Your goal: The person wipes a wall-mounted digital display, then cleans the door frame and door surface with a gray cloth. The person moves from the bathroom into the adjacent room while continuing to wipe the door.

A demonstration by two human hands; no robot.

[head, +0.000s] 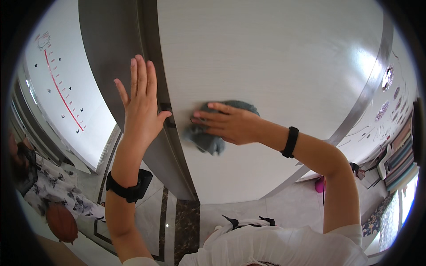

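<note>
A grey-blue cloth (209, 143) lies crumpled under my right hand (229, 123), whose fingers press it flat against a pale door panel (266, 60). The cloth spreads out above and below the fingers, near the panel's left edge. My left hand (142, 96) is raised with its fingers spread and holds nothing. It is in front of the dark door frame (109, 50), and its thumb points towards a small dark latch plate (169, 114); contact with the frame cannot be made out. Black bands circle both wrists.
At the left, a height chart (63, 89) marks a white wall. A person in a patterned garment (63, 186) is at the lower left, near a reddish-brown round object (62, 222). A dark stone threshold (188, 229) crosses the tiled floor. Further right are a pink object (319, 185) and a white chair (384, 161).
</note>
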